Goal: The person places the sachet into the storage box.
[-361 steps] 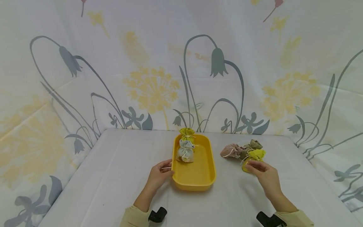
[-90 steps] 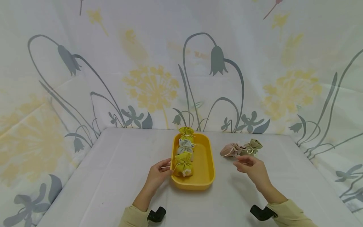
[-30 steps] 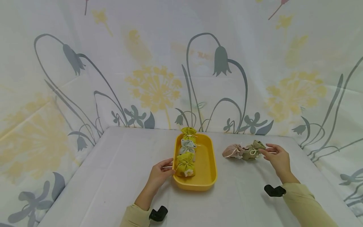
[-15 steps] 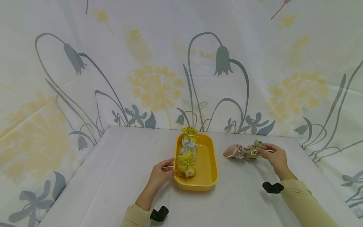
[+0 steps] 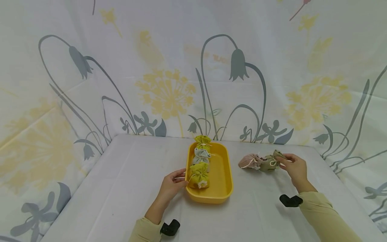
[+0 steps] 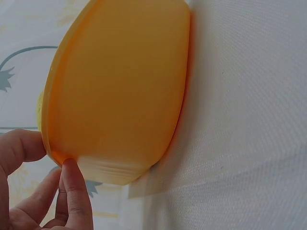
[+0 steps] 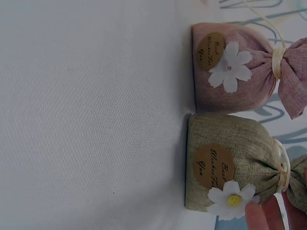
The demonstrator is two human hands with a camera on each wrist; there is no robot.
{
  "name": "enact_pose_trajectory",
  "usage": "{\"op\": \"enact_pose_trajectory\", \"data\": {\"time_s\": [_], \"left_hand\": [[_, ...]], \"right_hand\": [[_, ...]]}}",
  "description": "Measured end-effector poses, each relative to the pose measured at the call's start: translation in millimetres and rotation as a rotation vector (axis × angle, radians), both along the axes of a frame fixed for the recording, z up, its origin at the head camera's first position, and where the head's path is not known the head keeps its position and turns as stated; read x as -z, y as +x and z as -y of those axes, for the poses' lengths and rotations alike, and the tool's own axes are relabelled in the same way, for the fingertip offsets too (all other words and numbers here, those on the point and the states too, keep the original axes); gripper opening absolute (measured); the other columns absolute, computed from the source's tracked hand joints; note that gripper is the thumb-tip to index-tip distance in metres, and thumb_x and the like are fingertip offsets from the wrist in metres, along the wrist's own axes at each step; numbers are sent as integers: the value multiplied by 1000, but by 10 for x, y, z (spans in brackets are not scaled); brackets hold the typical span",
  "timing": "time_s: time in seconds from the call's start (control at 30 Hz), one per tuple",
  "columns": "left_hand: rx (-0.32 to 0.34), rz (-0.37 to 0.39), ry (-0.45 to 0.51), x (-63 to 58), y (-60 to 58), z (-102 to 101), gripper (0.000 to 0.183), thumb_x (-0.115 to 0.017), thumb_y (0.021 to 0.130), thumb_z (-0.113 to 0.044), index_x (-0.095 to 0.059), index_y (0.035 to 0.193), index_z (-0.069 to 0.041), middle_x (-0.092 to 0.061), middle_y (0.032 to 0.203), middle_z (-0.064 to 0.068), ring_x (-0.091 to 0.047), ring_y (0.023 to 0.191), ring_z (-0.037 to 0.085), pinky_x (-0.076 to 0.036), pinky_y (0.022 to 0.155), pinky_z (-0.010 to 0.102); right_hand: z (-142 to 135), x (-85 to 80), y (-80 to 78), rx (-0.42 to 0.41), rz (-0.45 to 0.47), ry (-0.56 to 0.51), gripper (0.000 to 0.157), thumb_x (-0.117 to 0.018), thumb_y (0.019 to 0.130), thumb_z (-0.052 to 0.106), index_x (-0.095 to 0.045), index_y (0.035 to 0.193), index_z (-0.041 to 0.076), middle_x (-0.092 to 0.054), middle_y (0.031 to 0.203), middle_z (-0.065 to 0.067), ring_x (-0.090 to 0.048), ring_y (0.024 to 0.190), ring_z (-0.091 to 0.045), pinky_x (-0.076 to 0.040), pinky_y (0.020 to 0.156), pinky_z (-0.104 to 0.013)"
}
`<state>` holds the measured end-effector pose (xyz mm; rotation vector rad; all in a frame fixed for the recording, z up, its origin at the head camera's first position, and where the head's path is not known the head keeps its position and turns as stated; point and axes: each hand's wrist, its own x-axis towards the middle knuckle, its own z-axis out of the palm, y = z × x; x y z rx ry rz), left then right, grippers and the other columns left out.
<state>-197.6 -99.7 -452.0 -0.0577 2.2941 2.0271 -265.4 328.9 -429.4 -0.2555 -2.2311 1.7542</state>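
Observation:
My left hand (image 5: 170,185) holds the left rim of a yellow plastic tray (image 5: 220,173), thumb on one side and fingers on the other in the left wrist view. Three small drawstring pouches stand in a row along the tray's left side: a yellow-green pouch (image 5: 203,142) at the back, a pale grey pouch (image 5: 201,156), and another yellow-green pouch (image 5: 199,174) in front. To the right, my right hand (image 5: 295,169) pinches the gathered top of an olive pouch (image 7: 216,139). That pouch stands on the table against a pink pouch (image 7: 235,67); both carry a white flower and a round label.
A white cloth covers the table (image 5: 130,188). Behind it hangs a flower-printed curtain (image 5: 169,50). Black devices sit on both wrists, such as the right wrist device (image 5: 291,201). The tray's right half shows bare yellow floor.
The front yellow-green pouch went from the right-hand group into the tray between 12 and 3 seconds ago. My right hand then moved right to the olive pouch's top. My left hand stayed at the rim.

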Motion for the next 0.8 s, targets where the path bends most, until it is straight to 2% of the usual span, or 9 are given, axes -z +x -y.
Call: {"op": "enact_pose_trajectory", "data": {"time_s": [0.07, 0.23, 0.33, 0.5, 0.63, 0.7, 0.8], "left_hand": [[1, 0, 0, 5, -6, -2, 48, -68, 82, -5, -55, 128, -2, -57, 112, 11, -58, 98, 22, -50, 81, 30], [-5, 7, -7, 14, -17, -7, 48, -68, 82, -5, -55, 128, -2, -57, 112, 11, -58, 97, 21, -50, 81, 30], [-9, 12, -10, 16, -18, -8, 48, -68, 82, -5, -55, 128, -2, -57, 112, 11, -58, 97, 21, -50, 81, 30], [-8, 8, -9, 13, -16, -9, 48, -68, 82, -5, -55, 128, -2, -57, 112, 11, -58, 97, 21, -50, 81, 30], [-4, 3, -2, 3, -9, -7, 48, -68, 82, -5, -55, 128, -1, -57, 112, 11, -58, 97, 22, -50, 81, 30], [-4, 5, 0, -1, -4, -5, 48, -68, 82, -5, -55, 128, -1, -57, 112, 11, -58, 98, 21, -50, 81, 30], [-3, 6, 4, -5, 3, -3, 48, -68, 82, -5, -54, 128, -2, -57, 112, 11, -58, 98, 22, -50, 81, 30]], "right_hand": [[15, -44, 33, 9, -6, 6, 16, -68, 85, 11, -62, 94, 0, -58, 77, 15, -60, 68, 3, -53, 63, -20], [33, -126, 116, 26, -17, -93, 11, -68, 84, 5, -62, 91, 1, -61, 72, 16, -60, 66, 3, -52, 60, -19], [34, -146, 158, 32, -19, -110, 14, -68, 83, 5, -60, 92, -1, -61, 71, 16, -61, 65, 2, -53, 59, -20], [22, -158, 234, 33, -27, -20, 26, -68, 85, 13, -57, 98, -7, -61, 71, 18, -61, 64, 3, -53, 58, -21], [20, -155, 306, 29, -45, -17, 17, -67, 85, 10, -60, 92, -3, -62, 71, 16, -62, 64, 2, -53, 57, -21], [-67, -42, 269, 27, -47, -43, 13, -68, 85, 10, -62, 91, 0, -63, 72, 14, -62, 65, 1, -53, 57, -21], [-269, 264, 132, 46, -53, -59, 20, -72, 82, 18, -64, 93, 4, -65, 75, 11, -65, 67, -2, -53, 58, -24]]}}
